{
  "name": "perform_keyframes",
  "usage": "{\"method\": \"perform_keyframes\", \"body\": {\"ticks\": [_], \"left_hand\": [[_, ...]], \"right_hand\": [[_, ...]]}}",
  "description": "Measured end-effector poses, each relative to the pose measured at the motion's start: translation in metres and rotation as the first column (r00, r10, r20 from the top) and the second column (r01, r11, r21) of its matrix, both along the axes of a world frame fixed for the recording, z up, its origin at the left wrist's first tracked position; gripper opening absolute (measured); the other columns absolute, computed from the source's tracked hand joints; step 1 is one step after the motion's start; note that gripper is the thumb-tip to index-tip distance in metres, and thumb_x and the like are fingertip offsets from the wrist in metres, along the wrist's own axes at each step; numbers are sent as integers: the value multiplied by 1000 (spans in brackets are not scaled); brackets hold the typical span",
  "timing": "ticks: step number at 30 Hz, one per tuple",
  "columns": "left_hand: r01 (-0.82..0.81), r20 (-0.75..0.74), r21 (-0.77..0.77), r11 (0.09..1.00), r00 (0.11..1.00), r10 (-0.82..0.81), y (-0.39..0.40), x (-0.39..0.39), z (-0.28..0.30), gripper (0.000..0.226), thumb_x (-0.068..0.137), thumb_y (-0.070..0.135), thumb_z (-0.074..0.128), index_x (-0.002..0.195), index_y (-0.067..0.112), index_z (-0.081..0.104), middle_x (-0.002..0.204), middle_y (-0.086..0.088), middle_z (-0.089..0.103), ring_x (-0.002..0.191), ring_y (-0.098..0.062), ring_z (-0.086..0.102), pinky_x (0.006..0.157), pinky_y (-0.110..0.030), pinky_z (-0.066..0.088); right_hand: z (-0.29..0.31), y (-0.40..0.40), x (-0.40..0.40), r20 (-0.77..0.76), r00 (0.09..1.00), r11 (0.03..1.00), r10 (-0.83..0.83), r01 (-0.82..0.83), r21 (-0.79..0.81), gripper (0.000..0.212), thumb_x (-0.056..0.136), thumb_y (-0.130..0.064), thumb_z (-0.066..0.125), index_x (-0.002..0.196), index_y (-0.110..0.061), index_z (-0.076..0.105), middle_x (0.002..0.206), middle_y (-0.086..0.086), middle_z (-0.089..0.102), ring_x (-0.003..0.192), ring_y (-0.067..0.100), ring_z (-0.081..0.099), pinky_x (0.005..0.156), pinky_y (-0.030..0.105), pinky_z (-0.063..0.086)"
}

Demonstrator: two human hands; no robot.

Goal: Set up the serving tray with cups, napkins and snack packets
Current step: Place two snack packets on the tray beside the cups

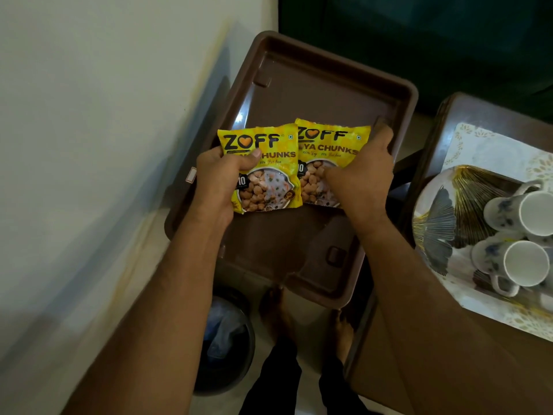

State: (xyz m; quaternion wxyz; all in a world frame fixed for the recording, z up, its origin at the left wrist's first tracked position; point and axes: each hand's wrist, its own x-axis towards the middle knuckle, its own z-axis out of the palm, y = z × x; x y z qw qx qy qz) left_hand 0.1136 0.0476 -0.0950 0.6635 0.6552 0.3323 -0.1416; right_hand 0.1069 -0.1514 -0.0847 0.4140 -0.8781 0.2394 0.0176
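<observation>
snack packets side by side, one per hand, left hand, right hand

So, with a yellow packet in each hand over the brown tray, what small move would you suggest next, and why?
Probably lower both and let go. The left hand and right hand each grip a Zoff soya chunks packet side by side over the brown tray, whose floor looks bare.

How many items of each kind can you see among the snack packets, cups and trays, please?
Yellow snack packets: 2, one in the left hand at, one in the right hand at
Cups: 2
Trays: 2, brown tray and patterned tray
Total: 6
</observation>
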Motion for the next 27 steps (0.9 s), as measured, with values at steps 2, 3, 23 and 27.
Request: {"method": "perform_keyframes", "body": {"ticks": [2, 3, 23, 27], "left_hand": [[-15, -6, 4, 1000, 1000, 15, 0, -1, -2, 13, 81, 8, 82, 78, 20, 80, 94, -2, 84, 92, -27, 81, 94, -58, 62], [-20, -7, 3, 1000, 1000, 20, 1, -1, -3, 14, 82, 7, 82, 78, 20, 79, 94, -3, 84, 92, -28, 81, 93, -58, 62], [0, -15, -177, 984, 1000, -2, -2, 1, 9, 24, 93, 14, 74, 117, 9, 75, 112, -9, 81, 100, -29, 80, 89, -49, 64], [11, -7, -178, 984, 1000, -13, -7, 0, 14, 21, 96, 15, 70, 116, 11, 74, 115, -7, 80, 104, -29, 79, 95, -53, 62]], "right_hand": [[-3, -2, 2, -20, 999, 998, -29, 30, 47, 77, 67, -4, 91, 128, -5, 44, 83, -22, 47, 67, -15, 45, 55, -9, 36], [-4, -2, 3, -41, 998, 996, -43, 46, 82, 75, 67, -6, 92, 125, -6, 46, 84, -22, 48, 69, -14, 47, 58, -7, 40], [10, -33, 4, -200, 968, 823, -149, 233, 518, 37, 76, 1, 86, 107, -10, 69, 96, 0, 80, 83, 16, 80, 75, 40, 67], [19, -49, 2, -226, 965, 790, -133, 240, 564, 45, 74, -7, 90, 114, -6, 70, 99, 3, 81, 82, 17, 81, 70, 39, 67]]}}
